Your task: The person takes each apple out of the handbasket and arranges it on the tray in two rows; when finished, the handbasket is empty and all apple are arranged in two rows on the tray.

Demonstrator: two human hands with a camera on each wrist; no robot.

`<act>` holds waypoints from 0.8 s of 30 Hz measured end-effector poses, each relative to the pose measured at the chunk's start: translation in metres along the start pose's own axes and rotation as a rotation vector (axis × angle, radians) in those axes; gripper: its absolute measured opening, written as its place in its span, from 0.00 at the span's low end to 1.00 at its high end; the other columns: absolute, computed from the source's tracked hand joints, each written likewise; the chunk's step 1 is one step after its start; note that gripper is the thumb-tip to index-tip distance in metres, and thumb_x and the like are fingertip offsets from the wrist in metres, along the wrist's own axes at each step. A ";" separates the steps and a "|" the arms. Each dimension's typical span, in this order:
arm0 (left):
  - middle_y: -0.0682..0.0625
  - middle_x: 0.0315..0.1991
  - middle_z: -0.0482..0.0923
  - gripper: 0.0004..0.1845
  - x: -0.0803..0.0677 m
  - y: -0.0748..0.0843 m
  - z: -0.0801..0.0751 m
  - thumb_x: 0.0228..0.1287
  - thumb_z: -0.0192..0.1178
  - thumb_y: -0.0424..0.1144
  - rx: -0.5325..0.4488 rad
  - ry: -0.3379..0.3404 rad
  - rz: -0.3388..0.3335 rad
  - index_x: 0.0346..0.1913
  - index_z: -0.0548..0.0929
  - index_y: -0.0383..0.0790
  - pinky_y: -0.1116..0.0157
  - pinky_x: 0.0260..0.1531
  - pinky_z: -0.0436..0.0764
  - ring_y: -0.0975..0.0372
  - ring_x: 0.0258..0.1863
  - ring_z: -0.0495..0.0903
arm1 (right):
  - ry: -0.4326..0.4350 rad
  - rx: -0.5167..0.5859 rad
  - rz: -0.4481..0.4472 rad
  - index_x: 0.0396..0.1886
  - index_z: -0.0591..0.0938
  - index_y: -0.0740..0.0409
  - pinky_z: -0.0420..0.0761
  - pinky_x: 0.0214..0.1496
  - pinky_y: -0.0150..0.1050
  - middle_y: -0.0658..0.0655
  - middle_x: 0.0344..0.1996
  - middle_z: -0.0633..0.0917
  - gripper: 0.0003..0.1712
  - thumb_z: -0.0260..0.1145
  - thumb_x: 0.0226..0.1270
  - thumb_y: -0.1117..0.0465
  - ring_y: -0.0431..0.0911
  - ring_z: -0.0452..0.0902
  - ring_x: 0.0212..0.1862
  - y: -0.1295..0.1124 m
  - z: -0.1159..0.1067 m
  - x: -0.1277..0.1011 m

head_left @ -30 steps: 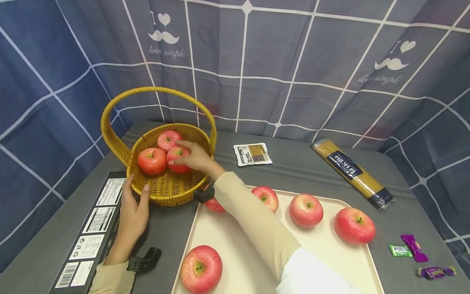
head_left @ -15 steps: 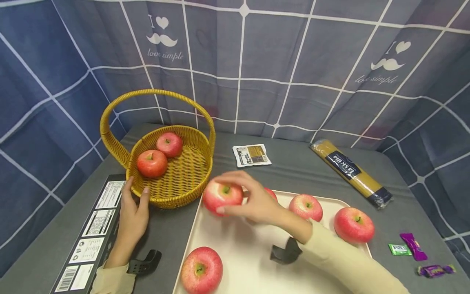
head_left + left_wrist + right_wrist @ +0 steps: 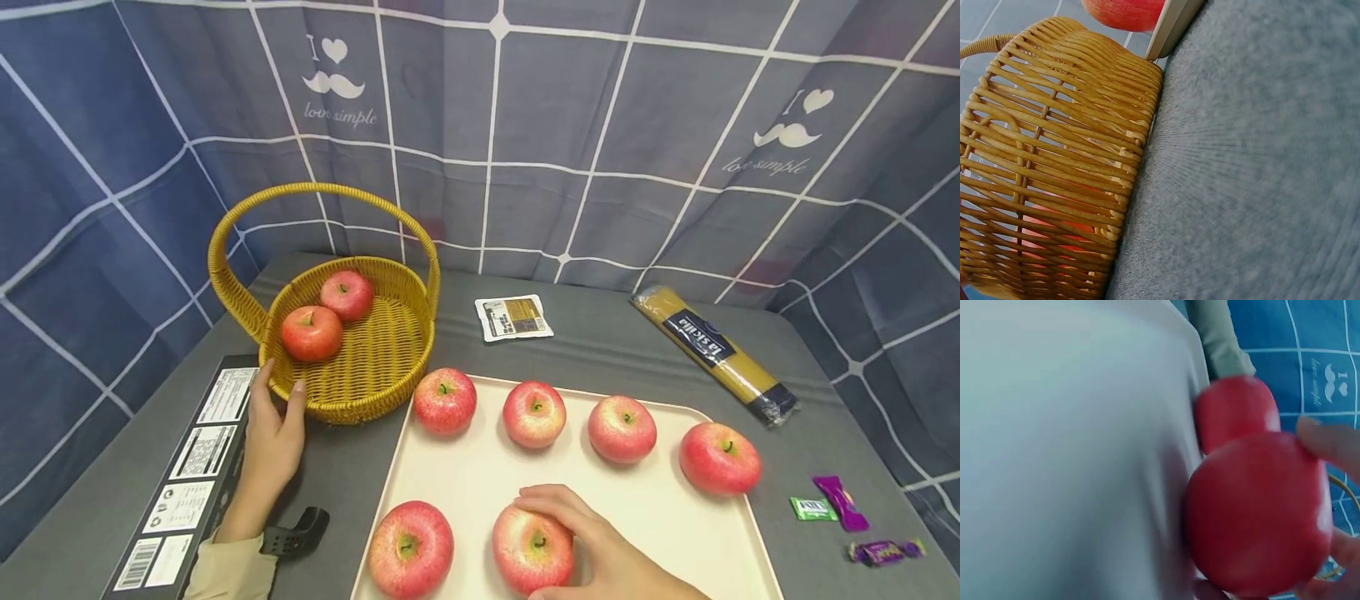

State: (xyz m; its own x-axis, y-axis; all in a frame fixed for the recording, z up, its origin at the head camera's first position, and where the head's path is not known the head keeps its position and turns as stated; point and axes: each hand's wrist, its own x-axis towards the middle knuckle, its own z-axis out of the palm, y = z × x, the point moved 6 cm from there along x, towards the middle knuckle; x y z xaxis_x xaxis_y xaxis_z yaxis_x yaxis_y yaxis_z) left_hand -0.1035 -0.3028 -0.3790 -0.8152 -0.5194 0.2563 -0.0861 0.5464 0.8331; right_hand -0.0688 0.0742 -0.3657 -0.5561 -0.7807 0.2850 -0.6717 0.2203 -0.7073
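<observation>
Right hand (image 3: 609,552): fingers and thumb curved round one red apple (image 3: 528,550), at the cream tray (image 3: 468,479)'s near side.
Left hand (image 3: 272,437): thumb and fingers spread, touching the wicker basket (image 3: 375,403)'s near-left rim.
Wicker basket: two apples (image 3: 311,335) inside, side by side.
Cream tray: five further apples (image 3: 534,417), four along the far side.

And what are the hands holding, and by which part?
The right hand holds an apple by its sides. The left hand only touches the basket near its rim, with no grip showing.
</observation>
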 end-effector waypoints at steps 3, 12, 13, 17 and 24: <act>0.35 0.67 0.52 0.31 0.000 0.001 0.001 0.68 0.45 0.46 0.011 -0.007 0.003 0.69 0.50 0.42 0.43 0.62 0.54 0.43 0.67 0.53 | -0.012 -0.074 0.018 0.64 0.64 0.51 0.68 0.61 0.31 0.54 0.62 0.66 0.41 0.68 0.52 0.47 0.39 0.62 0.63 -0.001 0.007 -0.003; 0.37 0.69 0.51 0.31 -0.001 0.000 0.000 0.68 0.45 0.47 0.019 -0.013 -0.015 0.69 0.49 0.44 0.42 0.62 0.53 0.44 0.68 0.52 | -0.073 -0.060 0.189 0.69 0.55 0.45 0.69 0.60 0.34 0.45 0.65 0.63 0.41 0.62 0.59 0.45 0.40 0.66 0.60 -0.006 -0.010 0.011; 0.37 0.69 0.50 0.31 -0.001 0.000 0.000 0.68 0.45 0.47 0.020 -0.016 -0.018 0.69 0.48 0.44 0.42 0.62 0.53 0.44 0.68 0.51 | -0.047 -0.056 0.198 0.68 0.55 0.43 0.70 0.60 0.35 0.43 0.65 0.64 0.39 0.61 0.60 0.46 0.40 0.67 0.59 -0.008 -0.017 0.017; 0.36 0.69 0.50 0.32 -0.001 -0.001 0.000 0.68 0.44 0.48 0.027 -0.020 -0.019 0.70 0.48 0.43 0.42 0.62 0.52 0.44 0.68 0.51 | 0.062 -0.045 0.207 0.66 0.59 0.38 0.69 0.61 0.41 0.39 0.62 0.67 0.33 0.60 0.62 0.48 0.40 0.67 0.62 -0.020 -0.038 0.050; 0.37 0.69 0.50 0.31 0.000 -0.001 0.000 0.68 0.44 0.47 0.030 -0.015 -0.021 0.69 0.48 0.45 0.42 0.62 0.53 0.44 0.68 0.51 | 0.149 -0.029 0.081 0.64 0.63 0.44 0.66 0.64 0.39 0.43 0.61 0.70 0.31 0.59 0.62 0.49 0.36 0.62 0.64 -0.042 -0.049 0.135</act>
State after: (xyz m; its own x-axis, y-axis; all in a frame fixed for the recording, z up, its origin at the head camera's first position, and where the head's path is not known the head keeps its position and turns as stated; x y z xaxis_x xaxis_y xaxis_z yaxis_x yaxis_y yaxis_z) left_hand -0.1033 -0.3032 -0.3802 -0.8214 -0.5214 0.2312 -0.1202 0.5546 0.8234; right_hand -0.1394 -0.0116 -0.2666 -0.6742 -0.6649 0.3215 -0.6339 0.2976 -0.7138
